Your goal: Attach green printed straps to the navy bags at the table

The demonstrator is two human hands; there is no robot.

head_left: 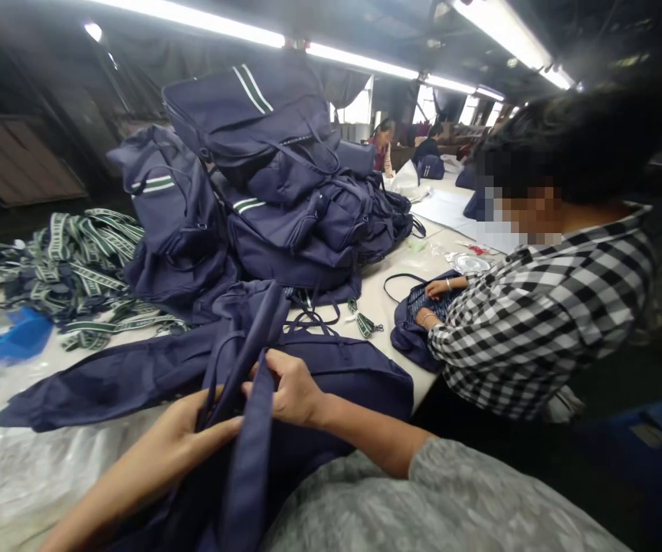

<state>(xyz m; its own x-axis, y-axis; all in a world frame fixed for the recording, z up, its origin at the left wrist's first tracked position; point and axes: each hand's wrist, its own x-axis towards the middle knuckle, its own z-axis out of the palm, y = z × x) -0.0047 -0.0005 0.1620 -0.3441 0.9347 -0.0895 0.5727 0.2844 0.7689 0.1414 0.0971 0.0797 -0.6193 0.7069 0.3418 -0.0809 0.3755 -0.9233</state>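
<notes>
A navy fabric bag (354, 368) lies before me at the table's near edge, with a long navy strap (253, 452) hanging down from it toward me. My right hand (293, 387) pinches the upper end of this strap, thumb and fingers closed. Just left of it, my left hand (201, 429) grips the bag's gathered fabric and handle, its thumb pressed on this side and some fingertips hidden behind the cloth. A long flap of navy cloth (118, 376) stretches out to the left.
Navy bags (290, 253) are heaped high ahead. Green-and-white striped straps (83, 261) pile up at left, near a blue plastic piece (18, 333) and clear plastic bags (67, 452). To my right, a co-worker in a checked shirt (543, 314) handles a navy bag (417, 337). Other people work farther back.
</notes>
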